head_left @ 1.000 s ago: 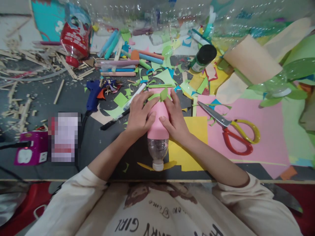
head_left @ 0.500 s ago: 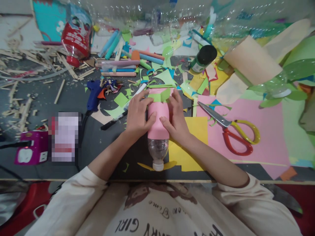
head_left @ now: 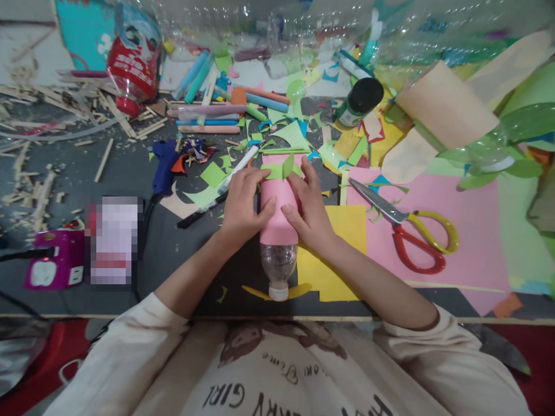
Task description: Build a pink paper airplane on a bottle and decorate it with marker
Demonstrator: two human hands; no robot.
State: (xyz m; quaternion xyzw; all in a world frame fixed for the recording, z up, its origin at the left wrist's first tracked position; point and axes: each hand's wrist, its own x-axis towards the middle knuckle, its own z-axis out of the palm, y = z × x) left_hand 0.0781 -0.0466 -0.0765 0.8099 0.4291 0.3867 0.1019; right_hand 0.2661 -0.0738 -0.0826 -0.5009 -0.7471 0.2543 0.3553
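Observation:
A clear plastic bottle (head_left: 280,263) lies on the dark table with its white cap toward me. Pink paper (head_left: 280,222) wraps its body, and a green paper strip (head_left: 274,171) crosses the far part of the wrap. My left hand (head_left: 245,202) grips the bottle's left side, thumb on the pink paper and fingers at the strip's left end. From the right, my right hand (head_left: 310,199) holds it too, thumb on the pink paper and a fingertip by the raised green end. Yellow paper pieces (head_left: 299,290) stick out beside the cap.
Scissors (head_left: 403,222) lie on pink sheets to the right, near a yellow sheet (head_left: 342,254). A blue glue gun (head_left: 163,167), a black marker (head_left: 195,216) and a purple box (head_left: 56,260) are on the left. Paper scraps, pens and a dark-capped bottle (head_left: 359,101) lie farther back.
My right fingers have shifted left and closer onto the strip, and its loose green end now stands more upright. The left hand and the bottle stay nearly where they were.

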